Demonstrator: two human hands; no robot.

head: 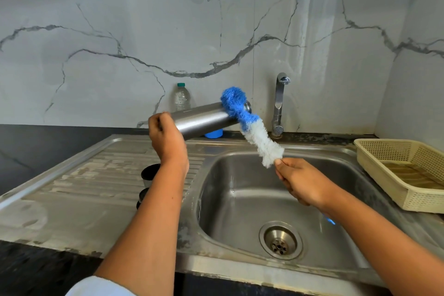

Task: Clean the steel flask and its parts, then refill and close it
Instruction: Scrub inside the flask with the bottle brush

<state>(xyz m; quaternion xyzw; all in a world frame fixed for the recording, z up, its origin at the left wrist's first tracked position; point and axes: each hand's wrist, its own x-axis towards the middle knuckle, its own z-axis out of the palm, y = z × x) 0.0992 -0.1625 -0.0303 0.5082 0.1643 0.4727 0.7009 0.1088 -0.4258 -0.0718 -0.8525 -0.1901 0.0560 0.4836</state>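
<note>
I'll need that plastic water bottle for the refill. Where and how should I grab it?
Grip the plastic bottle round its body, below the green cap, coming from the front. It stands upright close to the wall, so the back is closed off. Its base is hidden behind the flask.

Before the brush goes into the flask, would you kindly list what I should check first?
1. The left hand grips the flask base: ok.
2. The right hand holds the brush handle: ok.
3. Blue brush tip aligned with flask mouth: not ok, it lies across the neck.
4. Inside of flask empty: cannot tell.
5. The tap is off: ok, no stream shows.
6. Mouth above the sink: cannot tell.
</note>
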